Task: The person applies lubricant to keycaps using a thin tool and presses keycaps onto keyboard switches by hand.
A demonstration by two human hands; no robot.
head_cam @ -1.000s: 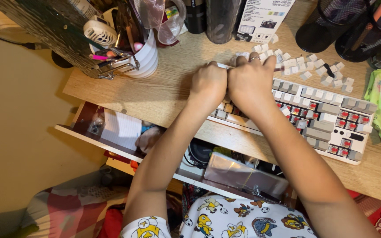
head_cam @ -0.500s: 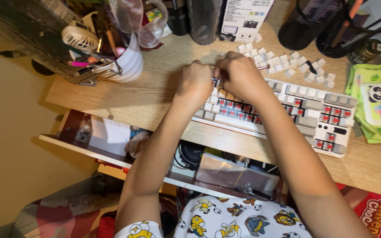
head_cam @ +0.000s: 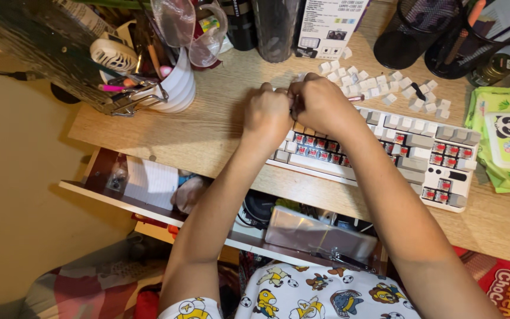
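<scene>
A white and grey keyboard (head_cam: pixel 420 155) lies on the wooden desk (head_cam: pixel 208 127). Many of its keycaps are off, baring red switches. My left hand (head_cam: pixel 268 115) and my right hand (head_cam: pixel 321 103) are curled knuckle to knuckle over its back left corner. A thin pink-tipped tool (head_cam: pixel 356 98) pokes out of my right fist. Whatever sits under my left fingers is hidden. Loose white keycaps (head_cam: pixel 379 88) lie scattered on the desk just behind the keyboard.
A white cup (head_cam: pixel 175 88) of pens and a small fan stand at the back left. Dark bottles, a box and two black mesh holders (head_cam: pixel 405 35) line the back. A green wipes pack (head_cam: pixel 506 139) lies on the right. An open drawer (head_cam: pixel 149 186) sticks out below the desk edge.
Both hands have stayed pressed together over the keyboard's left end, creeping slightly toward its back edge. The view has shifted a little.
</scene>
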